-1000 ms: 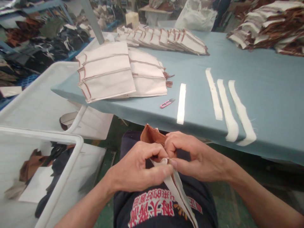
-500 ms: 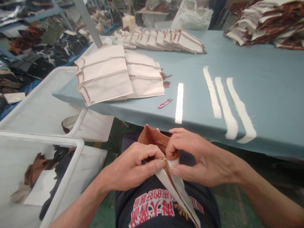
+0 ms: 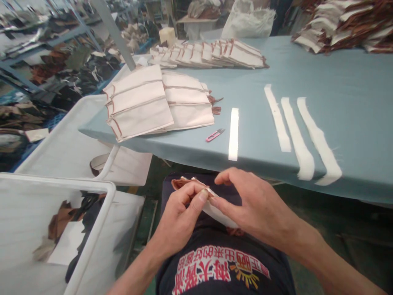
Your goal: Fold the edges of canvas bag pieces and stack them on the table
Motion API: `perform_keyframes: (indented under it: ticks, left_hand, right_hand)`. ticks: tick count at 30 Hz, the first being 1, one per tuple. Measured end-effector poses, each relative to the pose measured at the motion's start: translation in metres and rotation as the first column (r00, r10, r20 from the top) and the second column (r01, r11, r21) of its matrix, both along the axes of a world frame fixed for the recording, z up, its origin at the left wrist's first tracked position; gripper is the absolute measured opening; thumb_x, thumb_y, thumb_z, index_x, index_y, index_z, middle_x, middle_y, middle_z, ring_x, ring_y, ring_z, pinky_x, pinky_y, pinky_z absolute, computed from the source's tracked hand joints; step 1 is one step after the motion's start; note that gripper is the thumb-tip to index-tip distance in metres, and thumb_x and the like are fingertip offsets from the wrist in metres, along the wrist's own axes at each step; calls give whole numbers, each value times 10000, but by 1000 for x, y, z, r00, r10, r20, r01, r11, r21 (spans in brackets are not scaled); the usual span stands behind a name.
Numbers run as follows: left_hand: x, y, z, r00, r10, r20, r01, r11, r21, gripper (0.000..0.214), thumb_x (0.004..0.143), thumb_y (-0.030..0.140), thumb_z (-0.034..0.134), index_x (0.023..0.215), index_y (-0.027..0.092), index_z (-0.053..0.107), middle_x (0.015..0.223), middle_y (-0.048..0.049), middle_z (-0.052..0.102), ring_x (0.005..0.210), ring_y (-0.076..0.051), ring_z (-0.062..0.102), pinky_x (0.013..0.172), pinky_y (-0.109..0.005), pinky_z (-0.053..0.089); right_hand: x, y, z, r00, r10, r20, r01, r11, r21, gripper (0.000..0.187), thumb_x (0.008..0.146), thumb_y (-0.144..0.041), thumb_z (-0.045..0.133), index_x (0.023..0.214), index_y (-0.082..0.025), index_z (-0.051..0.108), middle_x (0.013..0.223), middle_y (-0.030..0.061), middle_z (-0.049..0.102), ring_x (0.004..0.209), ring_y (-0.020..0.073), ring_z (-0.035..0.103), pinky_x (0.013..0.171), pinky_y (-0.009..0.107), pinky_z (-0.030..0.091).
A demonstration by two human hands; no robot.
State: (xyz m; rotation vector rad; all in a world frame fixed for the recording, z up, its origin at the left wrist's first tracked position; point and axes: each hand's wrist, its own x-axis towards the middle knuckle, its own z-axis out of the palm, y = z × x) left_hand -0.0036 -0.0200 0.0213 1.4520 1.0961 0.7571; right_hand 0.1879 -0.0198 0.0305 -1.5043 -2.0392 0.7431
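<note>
A cream cloth pouch with brown lining (image 3: 219,212) lies across my lap, folded flat, its upper edge turned toward me. My left hand (image 3: 187,207) pinches that edge between thumb and bent forefinger. Against the same edge rests the thumb of my right hand (image 3: 245,203), while its forefinger is lifted away, leaving a gap between them. The remaining right fingers are hidden behind the hand. On the table in front lie pink-handled thread snips (image 3: 215,135) beside a short white strip (image 3: 233,134).
Stacked cream pieces (image 3: 139,104) cover the table's left end, with a fanned row (image 3: 211,53) behind. Longer white strips (image 3: 297,139) lie to the right. A brown-and-cream heap (image 3: 334,26) sits far right. White bins (image 3: 110,192) holding scraps stand at my left.
The pouch's open mouth has been folded flat and lowered toward the left. My right forefinger has come out of the pouch and lifted off; my left hand keeps its pinch on the edge.
</note>
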Motion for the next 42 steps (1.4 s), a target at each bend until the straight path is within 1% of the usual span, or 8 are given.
perform_keyframes:
  ticks: [3,9,16,24,31,36,40,42]
  left_hand:
    - [3,-4,-5,996,74,-45,-74,997,9,287,1026,360,508,881,160,654,854,-27,646,805,-164,557,774,-265,430]
    - [2,-13,-23,973,217,75,-199,960,-199,355,1009,442,536,808,160,615,788,-13,614,700,-134,505,653,-229,400]
    - [-5,-20,-27,964,168,208,-92,939,-330,386,973,531,597,865,163,642,814,-10,591,694,-118,457,659,-217,392]
    - [-4,-1,-8,997,-45,-60,34,984,-174,323,959,430,628,783,166,692,773,-24,657,739,-160,574,709,-246,447]
    - [17,5,-19,999,38,-38,-42,992,-115,298,927,415,666,749,180,707,723,-20,677,694,-169,592,687,-256,480]
    - [20,20,-36,979,167,117,-122,940,-320,412,862,533,731,732,145,681,746,-31,650,683,-147,551,650,-236,457]
    - [17,35,-51,969,193,154,-109,895,-433,477,815,599,758,758,136,658,657,6,585,586,-105,466,567,-206,374]
    - [18,41,-57,981,157,117,-102,920,-379,464,860,594,709,764,143,656,667,-5,612,607,-122,494,590,-218,394]
  right_hand:
    - [-7,-9,-7,996,-61,-67,43,970,-241,298,989,-454,551,807,-220,581,765,15,668,718,213,606,688,346,390]
    - [-19,-29,-19,923,-182,-338,0,880,-476,109,941,-301,547,875,-219,520,785,-17,560,727,163,503,668,292,366]
    - [-8,-47,-33,605,-262,-752,-371,743,-557,268,913,-434,628,909,-210,481,839,-20,467,758,142,412,684,261,369]
    - [-7,-40,-34,758,-290,-584,-114,823,-557,117,817,-241,593,817,-214,478,774,-28,488,728,141,457,659,253,387]
    - [-8,-27,-40,860,-347,-373,150,873,-464,238,864,-363,603,740,-221,457,678,-36,496,628,135,455,586,259,346]
    - [6,-14,-30,874,-257,-413,45,888,-459,22,833,-200,560,843,-213,546,780,-16,586,707,147,536,657,255,428]
    - [32,-5,-34,838,-147,-526,-146,867,-475,243,883,-154,480,1041,-200,660,955,30,678,893,186,634,813,302,504]
    - [45,4,-46,861,-163,-482,-63,906,-419,235,969,-231,449,1047,-192,667,962,57,700,897,206,663,815,332,529]
